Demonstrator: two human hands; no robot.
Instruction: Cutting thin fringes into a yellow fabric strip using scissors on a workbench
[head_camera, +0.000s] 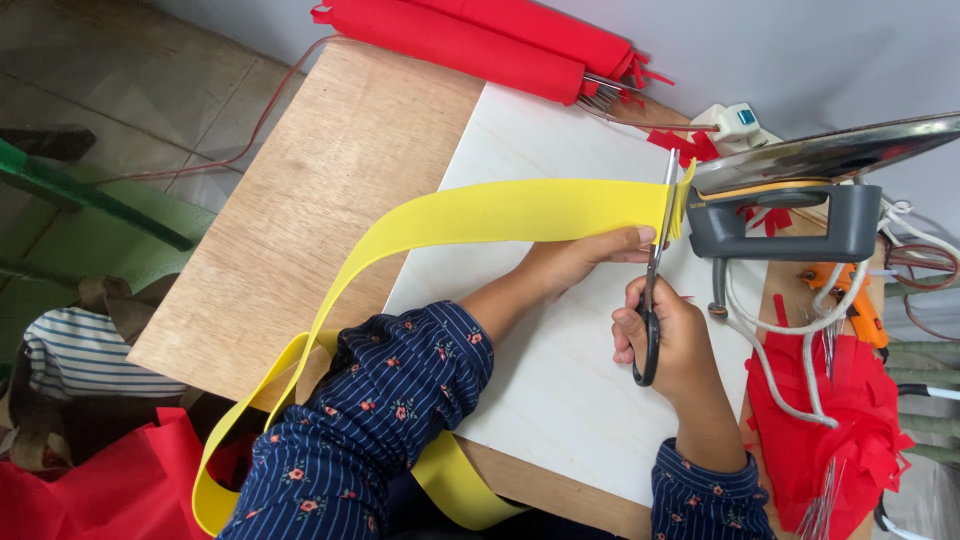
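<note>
The right hand (672, 340) grips black-handled scissors (655, 270), blades parted across the end of a yellow foam strip (500, 215). The left hand (580, 258) pinches the strip just left of the blades, apparently to hold it taut for the cut. Away from the scissors the strip trails off the desk (340, 190); its lower loop is hidden behind the sleeves. Right of the scissors stands a tilted iron (800, 190), its cord partly cut off.

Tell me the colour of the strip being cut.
Yellow; the strip shows best in the head view, scissors at its end.
</note>
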